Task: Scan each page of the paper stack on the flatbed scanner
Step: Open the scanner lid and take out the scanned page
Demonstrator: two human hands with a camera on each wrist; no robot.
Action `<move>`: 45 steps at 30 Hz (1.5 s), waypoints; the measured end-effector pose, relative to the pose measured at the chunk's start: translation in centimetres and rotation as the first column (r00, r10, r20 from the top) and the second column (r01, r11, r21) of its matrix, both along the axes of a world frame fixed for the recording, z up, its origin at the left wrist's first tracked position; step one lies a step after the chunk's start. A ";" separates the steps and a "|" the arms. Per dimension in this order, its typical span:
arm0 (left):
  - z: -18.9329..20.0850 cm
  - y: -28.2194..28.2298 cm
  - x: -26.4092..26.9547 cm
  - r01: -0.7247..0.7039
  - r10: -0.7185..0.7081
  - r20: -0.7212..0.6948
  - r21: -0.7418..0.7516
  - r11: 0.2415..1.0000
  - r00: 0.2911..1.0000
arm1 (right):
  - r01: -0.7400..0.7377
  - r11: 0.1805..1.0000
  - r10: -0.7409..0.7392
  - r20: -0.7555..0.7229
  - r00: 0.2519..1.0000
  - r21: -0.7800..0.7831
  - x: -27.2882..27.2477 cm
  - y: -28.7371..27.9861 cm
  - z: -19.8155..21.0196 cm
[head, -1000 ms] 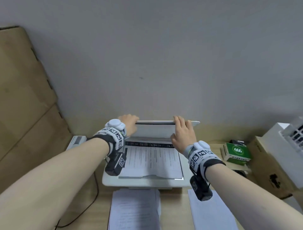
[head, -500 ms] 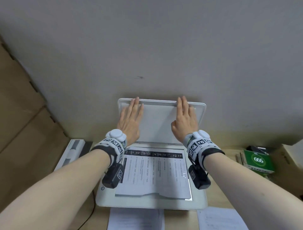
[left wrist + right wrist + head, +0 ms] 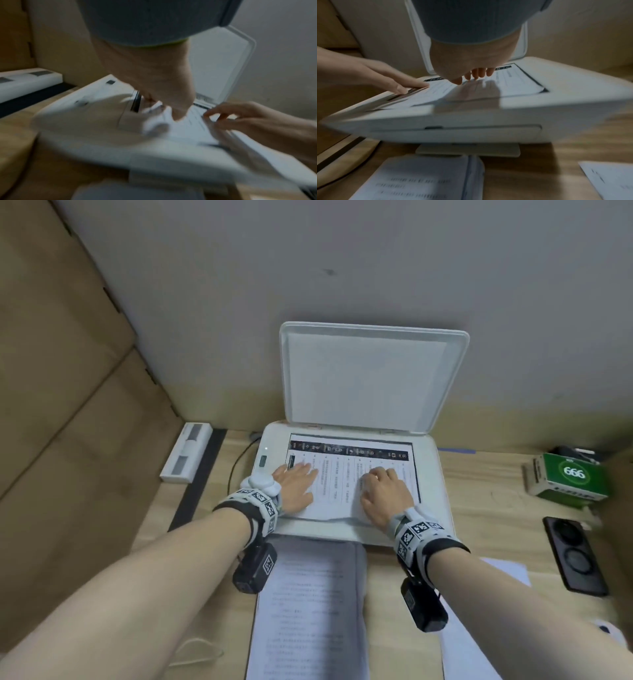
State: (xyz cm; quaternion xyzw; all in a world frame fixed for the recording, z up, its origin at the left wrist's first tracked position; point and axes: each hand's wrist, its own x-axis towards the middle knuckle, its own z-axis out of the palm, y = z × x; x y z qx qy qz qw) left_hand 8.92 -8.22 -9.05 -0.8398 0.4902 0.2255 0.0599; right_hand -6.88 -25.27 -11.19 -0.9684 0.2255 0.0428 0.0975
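Both forearms are bare to the wrist; the left hand (image 3: 295, 485) and right hand (image 3: 387, 495) wear no gloves or rings; each wrist carries a band (image 3: 255, 510) of black strap and pale grey housing, faced with square black-and-white fiducial tags; the left band is topped by a rounded white dome (image 3: 262, 483); beneath each wrist hangs a black camera block (image 3: 254, 569), the left one also tagged; the wrist views show a ribbed grey cuff (image 3: 471, 20).
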 end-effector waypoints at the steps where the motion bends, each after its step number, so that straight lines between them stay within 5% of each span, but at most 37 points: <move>1: -0.7 1.3 -0.8 0.021 -0.019 -0.041 0.049 0.999 0.999 | 0.000 1.000 0.000 0.006 1.000 0.011 -0.6 1.1 -0.3; 9: -2.2 5.5 -5.5 0.213 -0.257 0.226 0.201 0.956 0.940 | 0.098 0.995 -0.099 0.048 0.994 0.012 -5.4 5.9 -0.5; 14: -1.1 4.8 -9.2 0.213 -0.206 0.256 0.002 0.977 0.944 | 0.250 0.953 -0.266 0.076 0.961 0.169 -9.2 7.7 -0.6; 19: 0.5 4.7 -11.9 0.094 -0.124 -0.075 -0.312 0.945 0.990 | 0.422 0.828 -0.480 0.077 0.874 0.369 -10.9 7.4 0.3; 22: 1.3 4.3 -14.1 -0.050 -0.070 -0.351 -0.320 0.946 0.934 | 0.472 0.725 -0.593 0.105 0.799 0.502 -12.4 5.4 0.8; 25: 1.5 3.2 -14.1 -0.222 0.128 -0.286 -0.325 0.919 0.950 | 0.459 0.690 -0.622 0.133 0.772 0.560 -14.3 2.8 1.4; 29: 0.8 1.3 -14.7 -0.296 0.285 -0.099 -0.115 0.948 0.953 | 0.423 0.669 -0.630 0.166 0.759 0.611 -17.8 -0.9 1.3; 37: -4.4 -4.1 -23.1 -0.386 0.271 -0.523 -0.122 0.914 0.808 | 0.395 0.644 -0.568 0.063 0.821 0.655 -26.9 -7.8 -2.6; 45: -10.5 -8.6 -31.4 -0.270 0.203 -0.586 -0.027 0.963 0.785 | 0.601 0.600 -0.662 -0.094 0.744 0.528 -34.0 -9.2 -8.1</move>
